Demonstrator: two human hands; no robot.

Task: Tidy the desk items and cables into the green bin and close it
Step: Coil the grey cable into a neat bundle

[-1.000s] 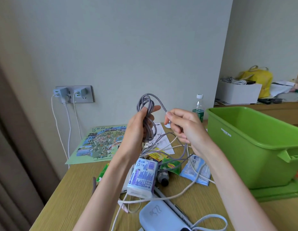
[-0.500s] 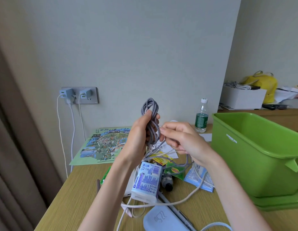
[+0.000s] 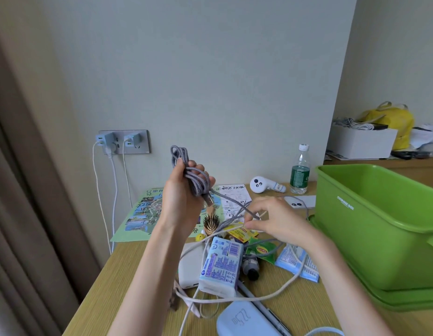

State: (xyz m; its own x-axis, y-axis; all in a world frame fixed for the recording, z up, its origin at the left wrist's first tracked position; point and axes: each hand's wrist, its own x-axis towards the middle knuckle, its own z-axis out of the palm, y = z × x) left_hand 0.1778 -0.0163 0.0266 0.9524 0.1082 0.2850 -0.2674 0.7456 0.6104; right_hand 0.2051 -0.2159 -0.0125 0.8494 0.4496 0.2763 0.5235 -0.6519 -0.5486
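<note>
My left hand (image 3: 181, 202) is raised above the desk and grips a coiled grey braided cable (image 3: 191, 173); its loose strand runs down to the right. My right hand (image 3: 276, 219) is lower, near the desk, and pinches that grey strand together with a white cable (image 3: 259, 297) that loops over the clutter. The open green bin (image 3: 380, 214) stands at the right on its green lid (image 3: 409, 301). Below my hands lie a tissue pack (image 3: 221, 265), tea sachets (image 3: 259, 248), a blue packet (image 3: 297, 263), a small hairbrush (image 3: 210, 224) and a white power bank (image 3: 190, 267).
A blue case (image 3: 244, 321) and a pen lie at the front edge. A map sheet (image 3: 142, 214), a white controller (image 3: 261, 185), a water bottle (image 3: 299, 170) and a phone (image 3: 300, 202) sit near the wall. Two chargers (image 3: 120, 141) hang from the wall socket. Beyond stands a counter with a yellow bag (image 3: 392, 120).
My right hand has dropped from beside the coil to the desk, following the loose grey strand down to the white cable. My left hand still holds the coil, slightly lower and tilted.
</note>
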